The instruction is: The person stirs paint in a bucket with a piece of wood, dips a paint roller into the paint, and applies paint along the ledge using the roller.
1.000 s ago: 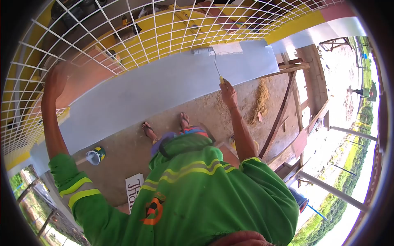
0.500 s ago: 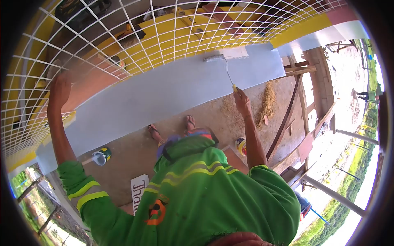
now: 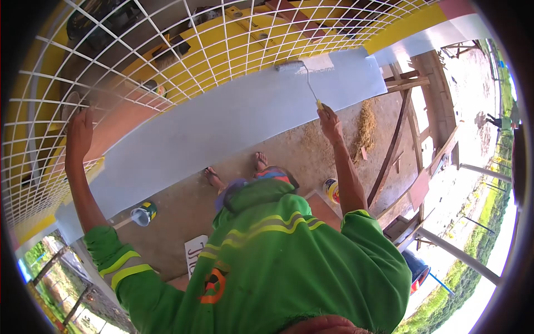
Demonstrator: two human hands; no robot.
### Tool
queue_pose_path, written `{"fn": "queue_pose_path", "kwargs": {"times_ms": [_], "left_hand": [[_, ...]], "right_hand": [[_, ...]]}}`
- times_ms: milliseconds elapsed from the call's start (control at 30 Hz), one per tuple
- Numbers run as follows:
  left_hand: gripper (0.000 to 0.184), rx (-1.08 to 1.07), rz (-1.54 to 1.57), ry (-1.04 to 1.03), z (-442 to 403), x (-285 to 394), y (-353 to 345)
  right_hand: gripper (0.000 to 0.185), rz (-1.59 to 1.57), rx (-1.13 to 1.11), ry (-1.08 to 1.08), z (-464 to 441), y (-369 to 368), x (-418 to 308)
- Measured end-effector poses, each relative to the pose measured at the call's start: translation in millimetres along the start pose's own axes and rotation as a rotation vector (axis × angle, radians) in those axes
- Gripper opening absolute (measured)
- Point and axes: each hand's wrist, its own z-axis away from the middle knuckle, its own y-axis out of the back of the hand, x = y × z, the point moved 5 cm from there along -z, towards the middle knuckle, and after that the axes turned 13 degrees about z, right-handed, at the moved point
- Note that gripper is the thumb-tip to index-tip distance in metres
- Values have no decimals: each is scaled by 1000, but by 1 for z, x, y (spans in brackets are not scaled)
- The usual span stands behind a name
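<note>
My right hand [image 3: 331, 123] is closed around the yellow handle of a paint roller [image 3: 309, 83]. The roller's head lies on the grey painted wall strip [image 3: 183, 125], just left of a small whitish patch [image 3: 320, 63] and close below the white wire mesh [image 3: 222, 42]. My left hand [image 3: 79, 133] is raised against the mesh at the far left, its fingertips at the wires. Whether those fingers grip a wire is too small to tell.
A paint bucket [image 3: 143, 214] stands on the floor at the left, another bucket [image 3: 331, 190] near my right forearm. A lettered board [image 3: 194, 253] lies at lower left. Wooden beams [image 3: 392, 147] stand at the right. Behind them, outdoors, is a distant person [image 3: 502, 122].
The roller has moved right from its place one second ago, and its head now sits just left of the whitish patch. My left hand has shifted slightly down along the mesh.
</note>
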Motion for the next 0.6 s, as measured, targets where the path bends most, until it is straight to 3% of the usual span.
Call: {"fn": "queue_pose_path", "kwargs": {"times_ms": [167,233,333,433,467,567,600], "left_hand": [[46,-13,0,41,1,5,1],[47,-24,24,27,-2,-8,0],[49,30,58,-28,-1,-14,-1],[51,-48,102,61,-6,-25,-3],[54,-13,95,6,-5,-23,-4],[56,76,59,-30,-5,-30,-2],[57,12,19,48,-7,-33,-2]], "right_hand": [[38,-23,-61,-100,24,29,32],[31,0,-15,-24,14,32,31],[23,160,110,254,-22,6,35],[18,254,204,399,-37,7,10],[18,244,172,384,-37,10,11],[41,211,256,491,-27,13,36],[41,183,225,465,-31,15,35]]}}
